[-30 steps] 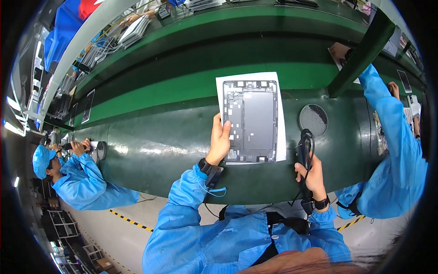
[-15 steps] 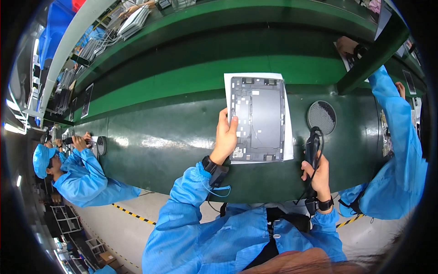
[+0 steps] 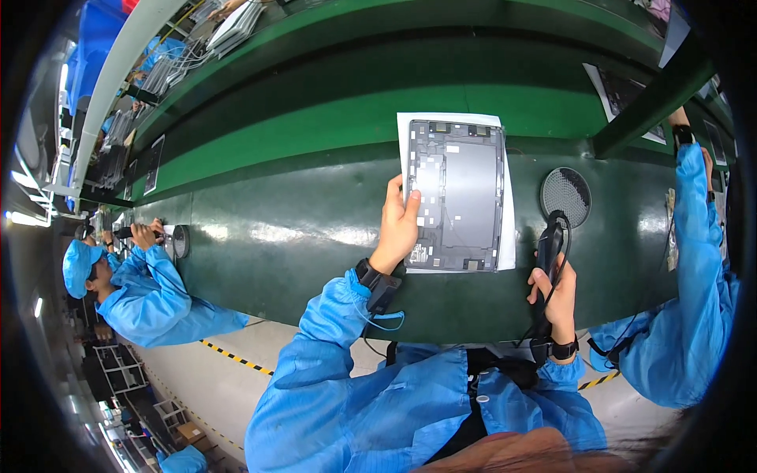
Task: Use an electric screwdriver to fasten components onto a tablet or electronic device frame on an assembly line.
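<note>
My left hand [image 3: 397, 225] grips the left edge of a grey tablet housing [image 3: 477, 189], thumb on top. The housing lies with its inner side up, showing small white patches and metal parts along its borders. Under it a white sheet [image 3: 509, 229] sticks out at the top and right. My right hand [image 3: 558, 296] is closed round a black corded tool [image 3: 550, 248] shaped like an electric screwdriver, right of the housing. The tool's upper end overlaps the near rim of a round grey dish [image 3: 566, 195] with a dotted surface. Its working tip cannot be made out.
A green post [image 3: 654, 102] rises from the bench [image 3: 300, 276] at the right, beside a dark panel on a white sheet [image 3: 623, 98]. Co-workers in blue sit at the left [image 3: 150, 292] and right [image 3: 682, 323]. A raised green ledge [image 3: 347, 126] runs along the back.
The co-worker's hand at the right has drawn back from the dark panel behind the post. The whole view has shifted slightly; both my hands keep their holds.
</note>
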Available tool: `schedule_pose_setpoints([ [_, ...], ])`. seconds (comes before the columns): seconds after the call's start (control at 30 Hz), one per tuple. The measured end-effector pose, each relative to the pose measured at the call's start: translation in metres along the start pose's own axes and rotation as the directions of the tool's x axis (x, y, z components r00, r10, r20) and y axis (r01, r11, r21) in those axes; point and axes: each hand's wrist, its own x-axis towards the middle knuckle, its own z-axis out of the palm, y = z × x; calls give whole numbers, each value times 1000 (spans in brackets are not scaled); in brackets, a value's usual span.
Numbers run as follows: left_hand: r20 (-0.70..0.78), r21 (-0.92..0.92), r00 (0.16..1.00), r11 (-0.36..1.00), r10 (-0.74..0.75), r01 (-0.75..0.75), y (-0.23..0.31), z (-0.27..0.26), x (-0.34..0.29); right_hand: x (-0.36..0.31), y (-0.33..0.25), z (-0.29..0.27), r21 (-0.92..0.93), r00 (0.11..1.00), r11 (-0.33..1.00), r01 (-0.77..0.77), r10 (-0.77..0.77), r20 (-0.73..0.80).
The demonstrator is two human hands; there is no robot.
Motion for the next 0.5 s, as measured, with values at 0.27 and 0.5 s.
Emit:
schedule_pose_setpoints([
  [0.27, -84, -26, 995, 999, 45, -48, 5, -2, 82, 2, 4, -4, 33, 1000, 999, 4, -4, 8],
  [0.5, -164, 266, 986, 964, 27, 18, -18, -15, 243, 2, 2, -4, 31, 1000, 999, 14, -14, 5],
])
